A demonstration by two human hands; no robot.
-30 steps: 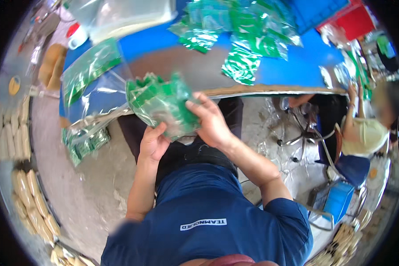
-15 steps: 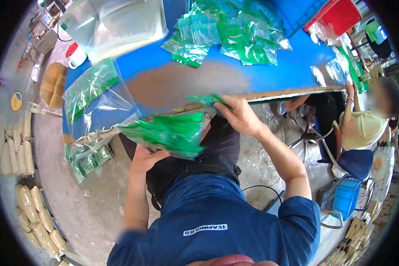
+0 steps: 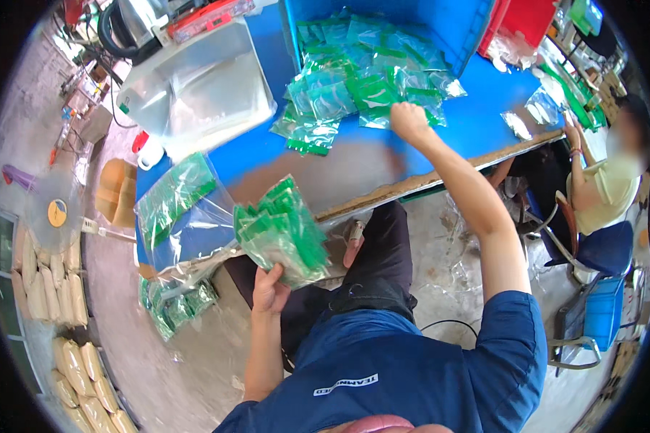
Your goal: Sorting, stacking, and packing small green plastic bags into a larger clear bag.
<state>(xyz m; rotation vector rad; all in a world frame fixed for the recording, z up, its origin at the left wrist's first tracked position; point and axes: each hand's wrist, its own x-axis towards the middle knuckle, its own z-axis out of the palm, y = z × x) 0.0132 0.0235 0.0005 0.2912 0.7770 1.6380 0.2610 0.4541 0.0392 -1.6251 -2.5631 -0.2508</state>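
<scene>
**packer_q:** That fanned stack of green-and-clear sachets (image 3: 282,234) is what I'd watch. It's held in the air over the person's lap, just off the near edge of the table (image 3: 484,123), and only the left hand (image 3: 269,289) has it, fingers curled under the bottom end and pinching it from below. The stack is splayed out and tipped, so I reckon the top few could slide off and drop to the floor.

**benchmate:** Yeah, slick plastic on slick plastic, one-handed grip at one end. Not much holding the top layers. What's the other hand doing?

**packer_q:** The right hand (image 3: 409,121) is stretched way out onto the loose pile of sachets (image 3: 368,83) on the blue table top, closed down on it knuckles up. Looks like it's gripping one or a few, but I can't tell how many.

**benchmate:** So a long reach, and the head is turned toward the pile rather than the stack. A grab from a jumbled heap could drag neighbours along too, toward the edge.

**packer_q:** Also the big clear bag (image 3: 188,216) of sachets hangs over the table corner just beside the held stack. An elbow or the stack itself bumping it might pull it over.

**benchmate:** And another person (image 3: 603,184) sits at the far right end, well apart, so no clash there I'd guess.
</scene>
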